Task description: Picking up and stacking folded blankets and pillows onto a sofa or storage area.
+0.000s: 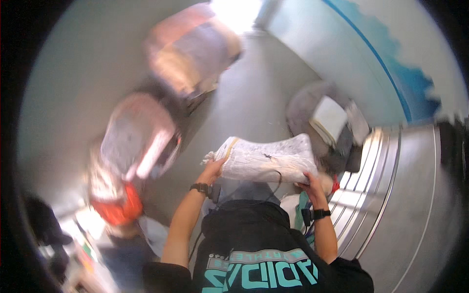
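Observation:
In front of my body I hold a folded white fringed textile (268, 158), perhaps a small rug or throw. It has grey speckles, a yellow stripe near its left end and a tuft of fringe at that corner. My left hand (215, 168) is closed on the fringed end, thumb on top. Opposite it, my right hand (311, 184) grips the lower right corner, its fingers partly hidden underneath. A thin dark loop, like a cord, shows against the lower edge of the textile.
To the right, a round grey seat or cushion (298, 110) bears a folded white cloth (329, 117) and dark items. A slatted metal rack (371, 176) stands beside it. Blurred stacks of folded textiles (195, 49) and a pinkish bundle (137, 132) line the left, near an orange-red bundle (119, 205).

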A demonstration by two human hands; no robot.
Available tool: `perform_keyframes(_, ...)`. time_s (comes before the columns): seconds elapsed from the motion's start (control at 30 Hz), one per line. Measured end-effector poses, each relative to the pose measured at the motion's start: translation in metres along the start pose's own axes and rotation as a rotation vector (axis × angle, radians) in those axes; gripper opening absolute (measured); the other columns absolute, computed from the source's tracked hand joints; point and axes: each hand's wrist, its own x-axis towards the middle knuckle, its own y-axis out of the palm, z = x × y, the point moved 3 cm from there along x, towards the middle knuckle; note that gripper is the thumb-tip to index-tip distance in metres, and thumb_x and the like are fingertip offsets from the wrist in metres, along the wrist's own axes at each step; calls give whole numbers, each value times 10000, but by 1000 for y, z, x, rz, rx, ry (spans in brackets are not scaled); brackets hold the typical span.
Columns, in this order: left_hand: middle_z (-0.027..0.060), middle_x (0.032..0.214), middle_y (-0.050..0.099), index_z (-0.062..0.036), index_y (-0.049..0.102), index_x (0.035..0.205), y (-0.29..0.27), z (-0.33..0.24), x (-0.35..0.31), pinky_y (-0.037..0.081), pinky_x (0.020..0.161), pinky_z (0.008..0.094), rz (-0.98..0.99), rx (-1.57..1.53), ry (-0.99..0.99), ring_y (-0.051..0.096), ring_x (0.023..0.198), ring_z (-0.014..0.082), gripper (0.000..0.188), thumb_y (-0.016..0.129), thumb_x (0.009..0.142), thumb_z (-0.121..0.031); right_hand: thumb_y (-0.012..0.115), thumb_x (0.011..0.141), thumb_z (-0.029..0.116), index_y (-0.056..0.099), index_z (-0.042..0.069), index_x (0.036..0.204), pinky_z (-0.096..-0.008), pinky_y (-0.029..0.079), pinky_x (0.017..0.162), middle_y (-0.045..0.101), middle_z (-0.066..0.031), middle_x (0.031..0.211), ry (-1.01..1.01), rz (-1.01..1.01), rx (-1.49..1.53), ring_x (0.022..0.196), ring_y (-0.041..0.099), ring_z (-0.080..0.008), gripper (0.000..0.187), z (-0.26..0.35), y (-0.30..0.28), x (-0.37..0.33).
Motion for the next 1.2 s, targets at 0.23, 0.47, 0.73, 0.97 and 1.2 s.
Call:
perform_keyframes(0.23,135,993,610,40,488,1163,168,45,41,541,612,355,441,443,-151,639,785,239,505,678,762,-202,607,812,232,508,43,1149,-401,502,819,555,-120,1087,22,-256,565,986,549,-264,399,-103,-154,-51)
perform_keyframes(0.47,133,1038,598,50,473,1183,304,117,63,555,673,339,476,1037,-156,628,863,213,598,707,752,-294,614,810,245,490,-1,1126,-391,536,733,546,-143,1061,-32,-540,867,906,580,-273,420,-189,-232,-88)
perform_keyframes(0.73,143,1036,602,72,482,1158,467,118,63,531,704,324,465,1072,84,624,831,225,488,671,765,-149,541,852,252,419,-6,1136,-391,524,740,574,-137,905,-43,-548,966,794,602,-260,402,-210,-278,-17)
perform_keyframes(0.97,130,1013,617,62,537,1107,569,86,21,508,742,300,528,978,132,616,854,192,401,668,784,-135,598,822,328,458,58,1165,-501,422,902,447,-164,1223,392,-357,1504,1124,443,-279,458,-167,-270,103)
perform_keyframes(1.2,134,1029,615,64,522,1120,671,32,45,501,762,299,772,856,244,604,905,180,398,652,797,-128,619,816,337,435,143,1271,-486,366,978,429,-87,1284,220,-163,1315,1187,393,-278,528,-36,-300,196)
